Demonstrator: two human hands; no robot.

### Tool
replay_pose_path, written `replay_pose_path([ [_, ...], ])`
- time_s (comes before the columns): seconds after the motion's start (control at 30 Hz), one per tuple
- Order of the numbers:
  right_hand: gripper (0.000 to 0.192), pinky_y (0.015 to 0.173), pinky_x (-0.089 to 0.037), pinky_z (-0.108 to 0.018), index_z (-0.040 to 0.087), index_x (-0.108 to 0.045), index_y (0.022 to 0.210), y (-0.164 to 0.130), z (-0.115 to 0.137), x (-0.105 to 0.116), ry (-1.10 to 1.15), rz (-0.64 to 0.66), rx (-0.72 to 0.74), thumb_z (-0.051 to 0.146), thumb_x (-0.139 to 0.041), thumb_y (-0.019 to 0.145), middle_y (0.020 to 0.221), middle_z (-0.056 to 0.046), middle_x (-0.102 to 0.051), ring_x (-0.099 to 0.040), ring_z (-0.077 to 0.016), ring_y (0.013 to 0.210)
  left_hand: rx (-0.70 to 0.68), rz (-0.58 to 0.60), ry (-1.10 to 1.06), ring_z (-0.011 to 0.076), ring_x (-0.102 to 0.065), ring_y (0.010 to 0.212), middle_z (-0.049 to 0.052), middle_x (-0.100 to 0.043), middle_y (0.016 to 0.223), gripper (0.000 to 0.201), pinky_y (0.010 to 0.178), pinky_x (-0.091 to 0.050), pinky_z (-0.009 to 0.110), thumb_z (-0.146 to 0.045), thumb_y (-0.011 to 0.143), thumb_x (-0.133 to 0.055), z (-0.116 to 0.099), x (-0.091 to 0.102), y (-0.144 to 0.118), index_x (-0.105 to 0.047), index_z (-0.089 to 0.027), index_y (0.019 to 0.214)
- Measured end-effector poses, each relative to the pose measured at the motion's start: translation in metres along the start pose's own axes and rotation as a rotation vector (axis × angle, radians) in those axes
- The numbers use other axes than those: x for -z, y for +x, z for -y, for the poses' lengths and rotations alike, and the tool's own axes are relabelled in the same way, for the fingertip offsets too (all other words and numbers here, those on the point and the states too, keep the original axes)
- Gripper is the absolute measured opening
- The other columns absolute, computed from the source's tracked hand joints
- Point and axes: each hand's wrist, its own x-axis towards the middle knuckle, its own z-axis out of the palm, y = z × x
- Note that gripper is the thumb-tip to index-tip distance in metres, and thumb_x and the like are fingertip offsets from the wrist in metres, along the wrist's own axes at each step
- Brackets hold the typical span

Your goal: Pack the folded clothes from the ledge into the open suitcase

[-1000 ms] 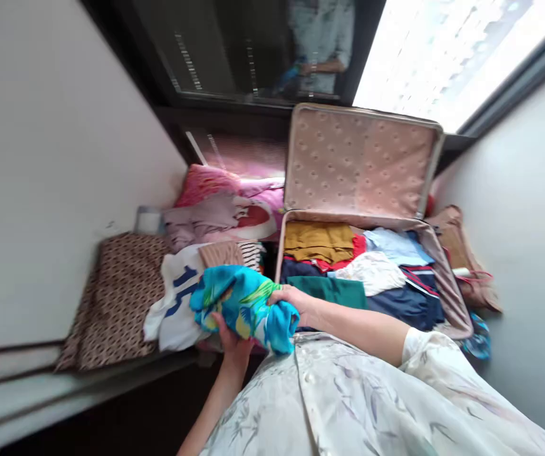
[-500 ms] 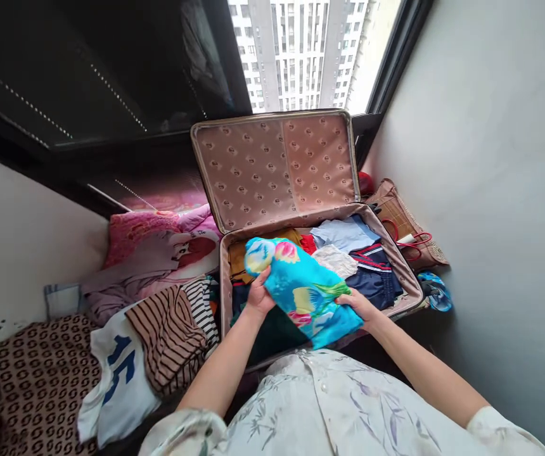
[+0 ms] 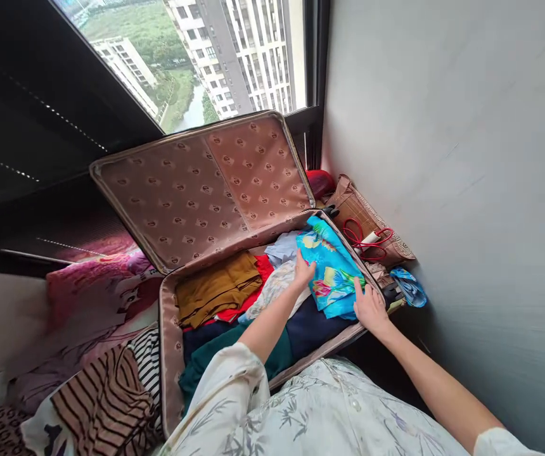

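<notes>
A folded blue cloth item with a bright floral print (image 3: 333, 269) lies at the right end of the open suitcase (image 3: 172, 354), over other clothes. My left hand (image 3: 303, 273) rests against its left edge, fingers apart. At its near right corner, my right hand (image 3: 372, 309) touches the fabric with fingers stretched out. Beneath and beside it are a light blue garment (image 3: 282, 248), a white patterned cloth (image 3: 272, 291) and navy fabric (image 3: 320, 328). Farther left sit folded mustard clothes (image 3: 220, 285), red fabric (image 3: 263, 269) and dark green fabric (image 3: 234, 347).
The suitcase lid (image 3: 206, 190) leans back by the window. Brown striped clothing (image 3: 106, 396) and pink bedding (image 3: 82, 285) are piled on the left. A brown bag (image 3: 355, 206) with a red cord (image 3: 358, 235) lies between the suitcase and the right wall (image 3: 453, 158).
Both hands have brought the blue floral cloth from above the suitcase's middle to its right end and laid it down. Their grip has loosened. The view has turned right.
</notes>
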Motion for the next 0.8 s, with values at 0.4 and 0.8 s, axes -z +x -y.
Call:
replay_pose_path([
  [0.4, 0.063, 0.113, -0.040, -0.048, 0.027, -0.036, 0.163, 0.141, 0.065, -0.004, -0.244, -0.044, 0.390, 0.025, -0.048, 0.101, 0.172, -0.017, -0.024, -0.026, -0.0362, 0.155, -0.620, 0.434, 1.071, 0.0477, -0.006, 0.159, 0.013, -0.007, 0.175, 0.085, 0.120, -0.009, 0.076, -0.067, 0.091, -0.061, 0.083, -0.030, -0.093, -0.032, -0.035, 0.164],
  [0.8, 0.058, 0.098, -0.050, -0.045, 0.000, -0.047, 0.149, 0.223, 0.115, 0.020, 0.081, -0.071, 0.188, 0.010, -0.042, 0.092, 0.128, -0.032, -0.062, -0.055, -0.0360, 0.126, -0.270, -0.218, 0.270, 0.0348, -0.050, 0.139, 0.023, -0.051, 0.147, 0.065, 0.116, -0.041, 0.053, -0.039, 0.090, -0.070, 0.064, -0.014, -0.036, -0.052, -0.015, 0.147],
])
